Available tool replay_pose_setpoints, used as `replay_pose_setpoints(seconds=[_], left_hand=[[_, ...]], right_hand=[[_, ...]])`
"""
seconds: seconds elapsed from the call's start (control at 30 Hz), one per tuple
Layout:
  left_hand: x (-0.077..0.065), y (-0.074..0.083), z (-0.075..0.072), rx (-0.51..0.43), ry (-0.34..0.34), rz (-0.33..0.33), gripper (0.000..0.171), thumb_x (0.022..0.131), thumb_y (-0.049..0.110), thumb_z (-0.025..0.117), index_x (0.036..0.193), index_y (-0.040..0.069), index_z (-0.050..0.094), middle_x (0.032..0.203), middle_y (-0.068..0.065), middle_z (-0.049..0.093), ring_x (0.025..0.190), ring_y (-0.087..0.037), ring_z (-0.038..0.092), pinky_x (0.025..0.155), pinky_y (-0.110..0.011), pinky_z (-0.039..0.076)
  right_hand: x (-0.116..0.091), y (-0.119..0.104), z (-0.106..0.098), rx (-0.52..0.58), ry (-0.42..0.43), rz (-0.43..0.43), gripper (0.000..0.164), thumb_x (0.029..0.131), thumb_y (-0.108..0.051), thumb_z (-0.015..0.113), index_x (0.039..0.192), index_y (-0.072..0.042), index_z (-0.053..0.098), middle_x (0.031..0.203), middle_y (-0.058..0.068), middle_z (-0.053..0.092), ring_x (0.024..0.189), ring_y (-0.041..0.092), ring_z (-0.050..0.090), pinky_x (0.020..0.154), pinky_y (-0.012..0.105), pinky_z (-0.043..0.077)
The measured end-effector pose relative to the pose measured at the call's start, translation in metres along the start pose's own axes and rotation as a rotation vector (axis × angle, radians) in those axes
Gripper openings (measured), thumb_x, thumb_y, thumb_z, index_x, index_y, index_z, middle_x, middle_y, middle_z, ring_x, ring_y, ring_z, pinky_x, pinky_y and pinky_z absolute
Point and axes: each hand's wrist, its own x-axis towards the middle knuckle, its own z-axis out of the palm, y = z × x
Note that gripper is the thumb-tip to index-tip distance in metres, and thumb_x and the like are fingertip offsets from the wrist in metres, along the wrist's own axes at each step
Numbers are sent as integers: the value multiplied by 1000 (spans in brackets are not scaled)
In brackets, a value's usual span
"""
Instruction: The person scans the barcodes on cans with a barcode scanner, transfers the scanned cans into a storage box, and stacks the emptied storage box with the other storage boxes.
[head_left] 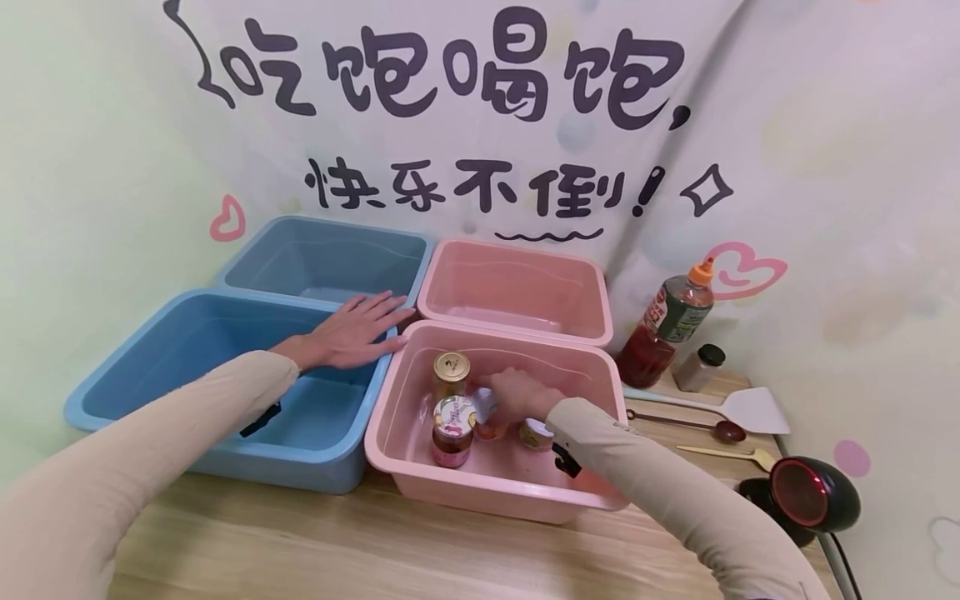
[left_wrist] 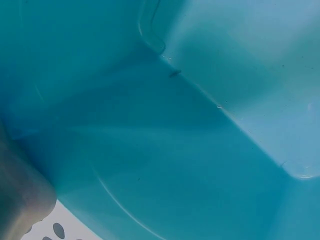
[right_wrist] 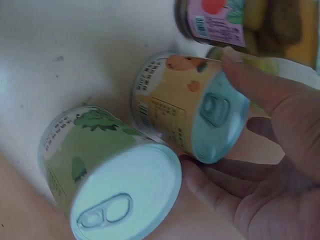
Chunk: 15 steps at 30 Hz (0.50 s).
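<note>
My right hand (head_left: 521,393) reaches down into the front pink bin (head_left: 495,493) and holds a small can with an orange label (right_wrist: 172,97) and a pull-tab lid. The thumb lies at the lid's upper edge, with the fingers at the lower edge. Next to it stands a can with a green label (right_wrist: 107,160). A jar with a pink label (head_left: 452,437) and a gold-lidded jar (head_left: 451,373) sit on the bin's left side. With its fingers spread, my left hand (head_left: 354,335) rests on the right rim of the front blue bin (head_left: 180,300).
Behind are another blue bin (head_left: 360,227) and another pink bin (head_left: 517,252). On the right stand a sauce bottle (head_left: 667,321) and a small black-capped jar (head_left: 701,368). A white spatula (head_left: 753,410), two spoons and a black rounded device (head_left: 813,493) lie nearby.
</note>
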Motion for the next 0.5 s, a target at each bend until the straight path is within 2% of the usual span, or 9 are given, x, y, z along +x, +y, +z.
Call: replay_pose_setpoints(seconds=[0.33,0.5], left_hand=[[0,0,1,-15,21,16,68,102,52,42,157,13,32,165,-17,27,153,-41,18,121,-64,16],[1,-1,1,1,3,3,67,103,50,43,158,15,30,166,-15,25,154,-40,17,122,-62,15]], right_hand=[[6,-1,10,-9,38,22,57,69,-30,91,121,-21,67,102,5,73,88,24,67,79,39,57],[4,-5,11,-40,44,61,56,69,-31,90,119,-21,67,97,5,73,85,25,68,75,40,57]])
